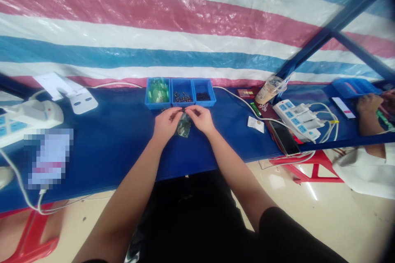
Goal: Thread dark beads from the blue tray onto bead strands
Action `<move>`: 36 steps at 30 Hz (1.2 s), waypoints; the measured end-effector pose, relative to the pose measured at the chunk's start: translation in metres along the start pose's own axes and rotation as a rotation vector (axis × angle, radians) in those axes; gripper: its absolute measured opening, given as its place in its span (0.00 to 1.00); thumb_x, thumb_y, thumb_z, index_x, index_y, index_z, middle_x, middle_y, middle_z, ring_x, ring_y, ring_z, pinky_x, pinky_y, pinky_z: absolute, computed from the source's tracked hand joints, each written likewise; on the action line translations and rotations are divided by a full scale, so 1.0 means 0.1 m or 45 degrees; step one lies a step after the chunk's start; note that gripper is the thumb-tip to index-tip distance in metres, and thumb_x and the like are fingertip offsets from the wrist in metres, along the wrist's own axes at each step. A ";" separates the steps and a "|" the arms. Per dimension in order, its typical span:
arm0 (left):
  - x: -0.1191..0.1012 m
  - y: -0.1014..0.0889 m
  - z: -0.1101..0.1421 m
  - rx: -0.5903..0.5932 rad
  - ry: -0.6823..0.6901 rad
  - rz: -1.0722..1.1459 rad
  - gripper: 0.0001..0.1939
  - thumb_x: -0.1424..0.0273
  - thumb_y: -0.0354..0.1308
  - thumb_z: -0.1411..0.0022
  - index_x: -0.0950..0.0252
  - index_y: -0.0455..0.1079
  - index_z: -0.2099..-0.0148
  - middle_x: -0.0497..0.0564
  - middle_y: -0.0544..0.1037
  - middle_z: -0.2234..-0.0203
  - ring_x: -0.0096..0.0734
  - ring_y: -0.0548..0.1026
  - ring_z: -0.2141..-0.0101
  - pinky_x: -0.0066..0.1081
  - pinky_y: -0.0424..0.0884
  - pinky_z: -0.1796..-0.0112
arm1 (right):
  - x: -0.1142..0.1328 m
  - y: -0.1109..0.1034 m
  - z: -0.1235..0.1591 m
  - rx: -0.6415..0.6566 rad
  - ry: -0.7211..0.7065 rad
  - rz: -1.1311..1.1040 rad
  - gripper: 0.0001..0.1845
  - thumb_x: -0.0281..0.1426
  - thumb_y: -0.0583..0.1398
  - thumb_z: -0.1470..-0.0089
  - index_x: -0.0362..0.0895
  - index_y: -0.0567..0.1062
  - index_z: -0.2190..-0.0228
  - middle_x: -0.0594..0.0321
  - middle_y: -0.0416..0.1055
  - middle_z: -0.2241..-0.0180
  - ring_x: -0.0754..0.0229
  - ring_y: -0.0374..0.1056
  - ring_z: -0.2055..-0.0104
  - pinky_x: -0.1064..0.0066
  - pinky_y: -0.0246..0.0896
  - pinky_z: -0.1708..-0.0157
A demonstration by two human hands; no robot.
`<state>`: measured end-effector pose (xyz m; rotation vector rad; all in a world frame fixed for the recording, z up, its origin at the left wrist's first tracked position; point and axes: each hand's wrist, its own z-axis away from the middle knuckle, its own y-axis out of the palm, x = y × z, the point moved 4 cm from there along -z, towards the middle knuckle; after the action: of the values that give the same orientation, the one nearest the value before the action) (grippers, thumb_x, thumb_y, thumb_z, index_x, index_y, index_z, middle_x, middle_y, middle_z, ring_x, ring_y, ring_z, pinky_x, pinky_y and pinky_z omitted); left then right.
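A small see-through plastic bag (184, 127) with a greenish tint hangs between my hands, just above the blue table. My left hand (167, 122) pinches its upper edge from the left. From the right, my right hand (201, 117) closes its fingertips on the same edge. Small pieces seem to lie inside the bag, too small to name. Right behind my hands stand three joined blue bins: the left bin (158, 106) holds green-tinted plastic bags, the middle bin (183, 104) small brownish metal parts, and the right bin (206, 103) small black parts.
To the right are a plastic drink cup (267, 91), a white packet (256, 124), a dark phone (284, 137) and a power strip (294, 119) with cables. A white stand (80, 99) and a blurred-out phone (51, 158) are at left. Another person's hand (369, 104) shows far right.
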<state>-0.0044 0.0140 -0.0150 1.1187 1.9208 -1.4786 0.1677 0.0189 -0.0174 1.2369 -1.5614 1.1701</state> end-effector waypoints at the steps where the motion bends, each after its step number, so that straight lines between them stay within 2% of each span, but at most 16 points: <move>1: 0.01 0.00 0.00 -0.001 -0.002 0.005 0.18 0.58 0.55 0.31 0.62 0.77 0.48 0.54 0.83 0.57 0.37 0.81 0.58 0.35 0.77 0.54 | 0.00 0.00 0.00 0.007 -0.006 -0.009 0.12 0.42 0.65 0.45 0.46 0.82 0.66 0.60 0.82 0.64 0.59 0.75 0.65 0.64 0.71 0.58; 9: 0.04 0.01 0.00 -0.011 -0.029 0.027 0.17 0.58 0.54 0.31 0.61 0.77 0.51 0.54 0.83 0.60 0.38 0.81 0.59 0.35 0.77 0.54 | -0.05 0.02 0.01 0.023 -0.020 -0.023 0.14 0.43 0.66 0.46 0.47 0.82 0.62 0.60 0.81 0.62 0.59 0.75 0.63 0.63 0.72 0.55; 13: 0.04 0.01 0.00 0.013 -0.017 0.001 0.18 0.58 0.54 0.31 0.62 0.78 0.50 0.54 0.83 0.59 0.37 0.82 0.59 0.33 0.77 0.55 | -0.06 0.01 0.00 0.010 -0.049 -0.022 0.14 0.42 0.65 0.45 0.47 0.82 0.61 0.61 0.80 0.64 0.60 0.73 0.65 0.64 0.71 0.57; 23: 0.07 0.04 0.00 -0.047 0.043 0.105 0.17 0.59 0.59 0.33 0.60 0.77 0.47 0.51 0.83 0.60 0.34 0.82 0.62 0.33 0.77 0.55 | -0.06 0.01 0.00 0.004 -0.086 -0.038 0.14 0.43 0.66 0.45 0.45 0.80 0.64 0.61 0.80 0.66 0.62 0.72 0.67 0.68 0.70 0.61; 27: 0.07 0.04 0.00 -0.065 0.046 0.099 0.15 0.60 0.59 0.33 0.61 0.79 0.50 0.51 0.84 0.60 0.33 0.82 0.63 0.33 0.77 0.56 | -0.06 0.03 0.00 0.035 -0.079 -0.053 0.15 0.44 0.65 0.45 0.45 0.80 0.64 0.62 0.79 0.66 0.62 0.72 0.67 0.68 0.70 0.61; 36: 0.06 0.03 0.00 -0.059 0.045 0.096 0.16 0.60 0.59 0.33 0.61 0.78 0.48 0.52 0.83 0.61 0.34 0.82 0.61 0.33 0.77 0.55 | -0.05 0.02 0.00 0.026 -0.076 -0.001 0.15 0.44 0.65 0.44 0.44 0.81 0.65 0.61 0.80 0.66 0.61 0.73 0.66 0.68 0.70 0.60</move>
<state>-0.0056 0.0163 -0.0210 1.1903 1.9052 -1.3766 0.1667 0.0205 -0.0229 1.2966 -1.5960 1.1604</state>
